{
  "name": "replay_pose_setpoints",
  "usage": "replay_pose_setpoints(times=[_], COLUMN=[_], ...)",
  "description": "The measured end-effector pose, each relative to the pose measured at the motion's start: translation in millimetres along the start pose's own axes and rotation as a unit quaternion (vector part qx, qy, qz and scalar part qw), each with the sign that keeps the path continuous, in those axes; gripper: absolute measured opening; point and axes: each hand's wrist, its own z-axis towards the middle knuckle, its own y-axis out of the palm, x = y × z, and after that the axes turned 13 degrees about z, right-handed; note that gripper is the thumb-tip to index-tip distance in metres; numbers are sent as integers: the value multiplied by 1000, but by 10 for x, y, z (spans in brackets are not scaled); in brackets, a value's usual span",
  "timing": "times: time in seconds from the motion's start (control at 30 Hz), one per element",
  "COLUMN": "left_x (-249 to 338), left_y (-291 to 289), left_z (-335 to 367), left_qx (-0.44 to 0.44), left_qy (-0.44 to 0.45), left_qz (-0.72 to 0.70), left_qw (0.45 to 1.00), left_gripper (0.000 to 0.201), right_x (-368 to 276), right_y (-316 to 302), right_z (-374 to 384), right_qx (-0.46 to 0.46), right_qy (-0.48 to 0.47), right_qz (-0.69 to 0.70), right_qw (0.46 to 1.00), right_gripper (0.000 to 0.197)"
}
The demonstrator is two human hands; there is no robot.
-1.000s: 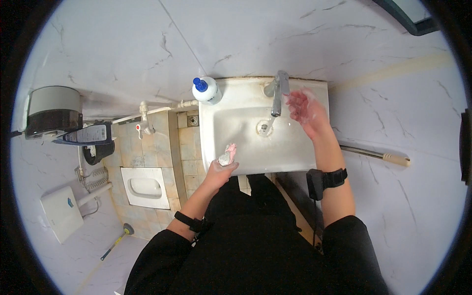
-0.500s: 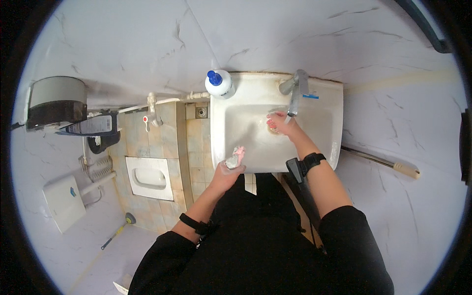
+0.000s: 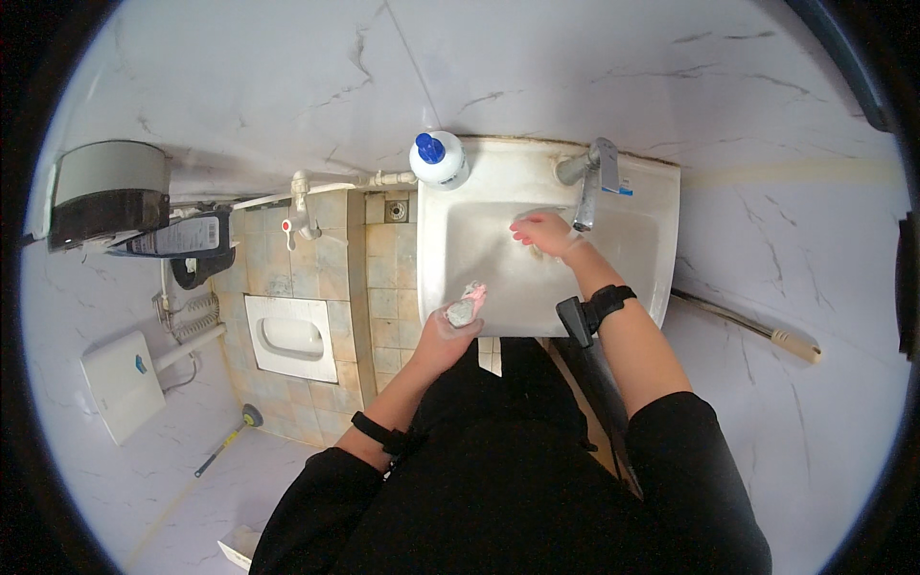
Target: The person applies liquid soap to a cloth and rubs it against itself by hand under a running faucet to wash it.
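Observation:
Over the near left rim of the white washbasin point(image 3: 433, 278), my left hand point(image 3: 446, 340) is closed around a greyish-white lump point(image 3: 461, 312). Whether the lump is soap, foam or wet cloth I cannot make out. Pinkish fingertips stick out beyond it, and a whitish film covers the skin near the wrist. My right hand point(image 3: 542, 233) hovers inside the basin, just left of the chrome tap's point(image 3: 586, 201) spout. Its fingers are loosely bent and point left, with nothing seen in them. Whitish wetness shows at this wrist too.
A white pump bottle with a blue top point(image 3: 439, 163) stands on the basin's back left corner. To the left are a small wall tap point(image 3: 303, 216), a squat toilet point(image 3: 292, 340) and a paper dispenser point(image 3: 112, 196). A pole point(image 3: 747, 324) leans at the right.
My right hand has turned, so its back now shows more and its fingers point left. The left hand keeps its hold on the lump with little movement. The view has shifted slightly.

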Motion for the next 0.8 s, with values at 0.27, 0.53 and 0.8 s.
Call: replay_pose_setpoints(times=[0.27,0.53,0.8], left_x=[-62,-134,-81], left_y=[51,55,5], left_z=[60,52,-62], left_qx=[-1,15,25], left_qy=[3,33,61], left_qz=[44,69,170], left_qw=[999,997,983], left_gripper=[31,31,32], right_x=[-343,-346,-333], right_y=[-79,-22,23], right_z=[-146,-99,-143], right_qx=[-30,-6,-86], right_qy=[191,175,216], right_qz=[4,-5,210], right_qw=[981,984,950], right_gripper=[48,41,42])
